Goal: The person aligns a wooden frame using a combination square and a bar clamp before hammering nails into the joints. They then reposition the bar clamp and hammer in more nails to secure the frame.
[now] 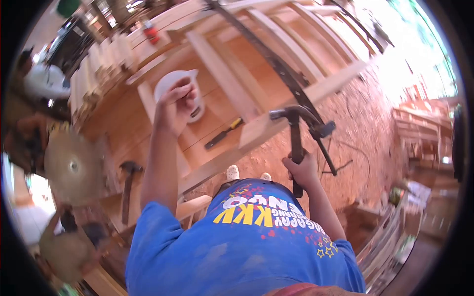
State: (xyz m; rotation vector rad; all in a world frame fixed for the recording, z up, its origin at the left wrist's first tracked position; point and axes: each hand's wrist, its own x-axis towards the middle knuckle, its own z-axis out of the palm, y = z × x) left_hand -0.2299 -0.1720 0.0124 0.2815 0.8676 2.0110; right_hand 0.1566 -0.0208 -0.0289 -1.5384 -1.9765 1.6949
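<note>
My right hand (304, 170) is wrapped round the handle of a claw hammer (295, 135), held upright with its head at the top. The hammer head is close to a long metal bar clamp (279, 66) lying across a wooden frame (219, 69). Raised over the workpiece, my left hand (180, 101) has its fingers curled together; whatever they may hold is too small to make out. Behind that hand is a white plastic container (170, 80), partly hidden by it. A slim black-and-yellow tool (224, 133) rests on the wood to its right.
A second hammer (129, 190) lies at the left, near a large round disc (74, 165). Stacked wooden slats (101, 69) and a red bottle (150, 32) are at the far side. A person (47, 81) is at the left edge. Wooden furniture (422, 128) stands at the right.
</note>
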